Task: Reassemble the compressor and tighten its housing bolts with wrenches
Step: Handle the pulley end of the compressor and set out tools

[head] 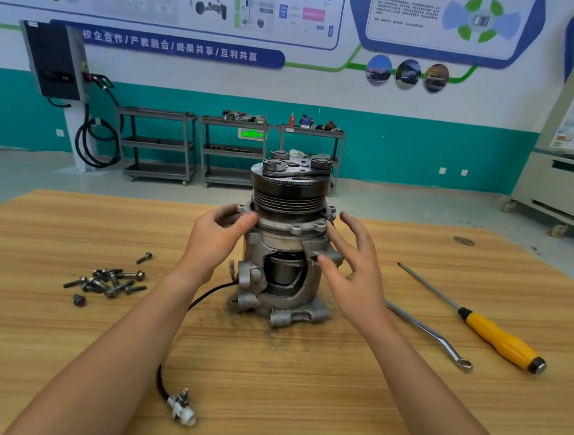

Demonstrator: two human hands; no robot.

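Your left hand (217,234) grips the grey cast-metal compressor (284,251) by its flange; right of it, your right hand (355,267), fingers spread, touches the housing.

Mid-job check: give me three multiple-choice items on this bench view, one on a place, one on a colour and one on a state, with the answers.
1. Where do the loose bolts lie?
A. On the table, left of the compressor
B. Right of it
C. On top of its pulley

2. What colour is the handle of the screwdriver?
A. Red
B. Yellow
C. Blue

3. What is the state of the wrench?
A. Fitted on a bolt
B. Lifted in the left hand
C. Lying on the table

Answers:
1 A: the heap sits on the wood to the left of the housing.
2 B: the grip is yellow with a black end.
3 C: it lies flat beside the screwdriver, on no bolt.
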